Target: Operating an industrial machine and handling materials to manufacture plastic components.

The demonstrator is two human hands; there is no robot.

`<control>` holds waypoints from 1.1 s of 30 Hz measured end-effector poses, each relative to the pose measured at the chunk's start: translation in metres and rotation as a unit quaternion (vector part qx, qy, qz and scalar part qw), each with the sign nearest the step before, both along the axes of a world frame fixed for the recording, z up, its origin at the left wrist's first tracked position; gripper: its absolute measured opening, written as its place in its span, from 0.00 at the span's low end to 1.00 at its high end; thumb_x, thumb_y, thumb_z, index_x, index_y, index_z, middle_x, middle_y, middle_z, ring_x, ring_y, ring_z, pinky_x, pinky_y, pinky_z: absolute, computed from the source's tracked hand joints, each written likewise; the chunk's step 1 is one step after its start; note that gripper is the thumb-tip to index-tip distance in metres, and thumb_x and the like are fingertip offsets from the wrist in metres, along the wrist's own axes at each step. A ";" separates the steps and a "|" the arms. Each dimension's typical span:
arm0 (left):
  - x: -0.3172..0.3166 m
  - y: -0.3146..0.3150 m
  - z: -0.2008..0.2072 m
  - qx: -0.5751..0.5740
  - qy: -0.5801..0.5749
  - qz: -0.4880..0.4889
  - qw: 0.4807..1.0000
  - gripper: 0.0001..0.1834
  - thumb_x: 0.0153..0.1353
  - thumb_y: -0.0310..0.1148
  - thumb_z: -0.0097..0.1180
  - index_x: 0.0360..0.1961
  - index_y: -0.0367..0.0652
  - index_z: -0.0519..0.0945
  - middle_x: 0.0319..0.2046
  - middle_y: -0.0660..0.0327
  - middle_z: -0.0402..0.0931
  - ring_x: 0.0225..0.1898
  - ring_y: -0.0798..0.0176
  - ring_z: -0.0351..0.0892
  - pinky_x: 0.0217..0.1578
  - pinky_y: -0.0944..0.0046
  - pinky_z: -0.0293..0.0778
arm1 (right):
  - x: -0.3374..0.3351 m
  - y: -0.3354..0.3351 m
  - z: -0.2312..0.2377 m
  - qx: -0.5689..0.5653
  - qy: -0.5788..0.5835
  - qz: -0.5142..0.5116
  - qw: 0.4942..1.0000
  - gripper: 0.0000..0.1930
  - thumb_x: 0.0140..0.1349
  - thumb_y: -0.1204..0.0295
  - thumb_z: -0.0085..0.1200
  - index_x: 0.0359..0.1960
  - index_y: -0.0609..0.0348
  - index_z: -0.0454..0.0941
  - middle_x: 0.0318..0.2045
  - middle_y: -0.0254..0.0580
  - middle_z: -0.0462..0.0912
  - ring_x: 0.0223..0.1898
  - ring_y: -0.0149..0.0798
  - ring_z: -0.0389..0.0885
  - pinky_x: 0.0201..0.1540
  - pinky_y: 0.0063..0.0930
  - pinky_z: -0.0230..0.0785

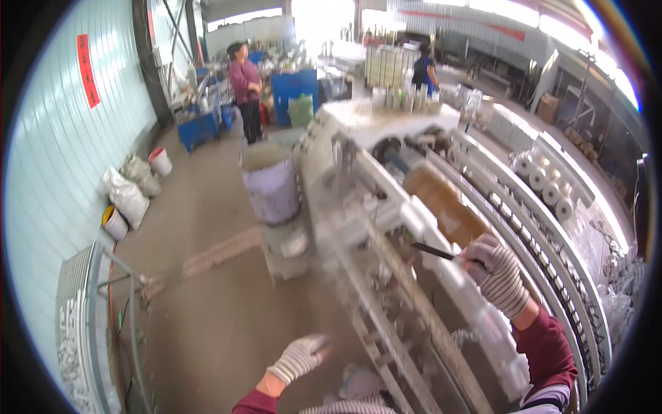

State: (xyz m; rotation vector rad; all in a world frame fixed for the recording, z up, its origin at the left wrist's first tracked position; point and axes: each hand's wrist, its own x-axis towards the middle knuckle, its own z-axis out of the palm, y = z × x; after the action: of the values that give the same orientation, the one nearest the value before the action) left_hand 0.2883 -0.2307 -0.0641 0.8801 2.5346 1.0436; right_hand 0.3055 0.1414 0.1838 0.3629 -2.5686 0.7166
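While right hand (498,270) grips knife (433,252).

Long white machine bench (441,276), cardboard box (441,203) on it, concrete floor (207,276), stacked buckets (272,193)

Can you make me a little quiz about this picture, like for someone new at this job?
1. True or false: the right hand holds a dark blade.
2. What does the left hand wear: A bare skin, B a striped glove, C a mitten?
3. What stands beside the machine, on the floor side?

Key: 1 true. 2 B. 3 A barrel set on a stack of buckets.
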 end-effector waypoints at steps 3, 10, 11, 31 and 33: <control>-0.086 -0.005 0.001 0.013 0.048 0.005 0.999 0.16 0.58 0.37 0.57 0.46 0.43 0.78 0.41 0.52 0.79 0.44 0.49 0.79 0.46 0.59 0.74 | -0.083 0.006 -0.031 -0.027 -0.030 -0.009 0.999 0.06 0.53 0.73 0.60 0.31 0.60 0.80 0.28 0.43 0.78 0.33 0.44 0.78 0.37 0.30 0.72; -0.258 -0.044 0.050 0.101 -0.023 0.158 0.982 0.09 0.55 0.30 0.62 0.35 0.37 0.81 0.28 0.55 0.80 0.29 0.65 0.79 0.35 0.67 0.74 | -0.319 -0.008 -0.023 -0.360 -0.145 -0.094 0.917 0.04 0.59 0.76 0.56 0.35 0.58 0.79 0.24 0.25 0.72 0.25 0.21 0.67 0.27 0.18 0.62; -0.292 -0.048 0.048 0.114 -0.024 0.170 0.979 0.08 0.55 0.30 0.62 0.34 0.38 0.81 0.26 0.57 0.80 0.28 0.67 0.78 0.34 0.67 0.74 | -0.369 0.004 -0.034 -0.348 -0.078 -0.042 0.933 0.06 0.59 0.74 0.58 0.37 0.58 0.80 0.21 0.23 0.71 0.23 0.20 0.66 0.23 0.19 0.60; -0.886 0.116 0.004 -0.062 0.025 0.038 0.997 0.13 0.53 0.38 0.63 0.34 0.41 0.76 0.24 0.49 0.79 0.27 0.50 0.81 0.31 0.56 0.74 | -0.678 -0.076 -0.093 -0.238 -0.102 -0.312 0.914 0.15 0.57 0.78 0.57 0.47 0.59 0.78 0.35 0.41 0.82 0.35 0.27 0.78 0.38 0.16 0.68; -0.884 0.117 -0.006 -0.034 0.158 -0.021 0.987 0.13 0.54 0.38 0.62 0.34 0.41 0.76 0.26 0.49 0.79 0.29 0.48 0.81 0.31 0.55 0.74 | -0.612 -0.109 -0.079 -0.167 -0.074 -0.222 0.958 0.12 0.54 0.82 0.56 0.41 0.58 0.80 0.34 0.39 0.83 0.31 0.29 0.80 0.35 0.23 0.74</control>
State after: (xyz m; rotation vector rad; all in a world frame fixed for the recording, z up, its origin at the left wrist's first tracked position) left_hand -0.5957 -0.1140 -0.0702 1.1546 2.7732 0.8567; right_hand -0.3064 0.0320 0.1049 -0.3776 -2.4654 1.0043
